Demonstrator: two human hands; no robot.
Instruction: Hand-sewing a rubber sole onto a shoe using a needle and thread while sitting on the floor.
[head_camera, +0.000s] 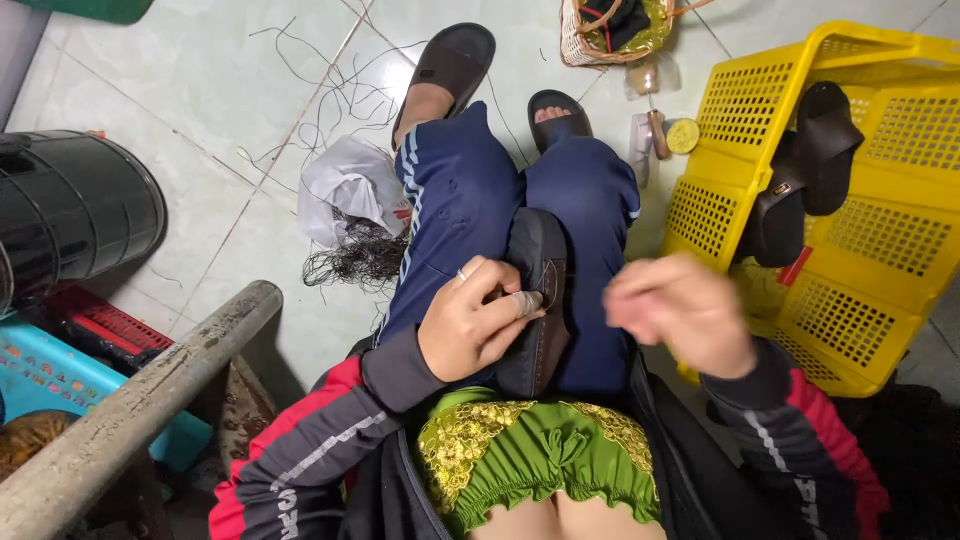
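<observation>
Two hands work over your lap. Your left hand (472, 325) wraps around a dark brown leather shoe (537, 300), smooth and matte, lying lengthwise between your blue-trousered knees; a bandaged fingertip presses its upper. Your right hand (678, 312) hovers just beside the shoe, blurred, fingers pinched together; what they pinch, you can't tell. Yellow perforated plastic crate (880, 260) sits at your right on the pale tiled floor (200, 90), with two dark brown sandals (800, 170) hanging over its near rim. Crumpled white plastic bag (350, 185) and tangled black thread (355, 255) lie left of your knee. Woven basket (615, 30) stands at the floor's far edge. Black ribbed cylinder (75, 205) and rough grey pipe (140, 400) sit at left.
</observation>
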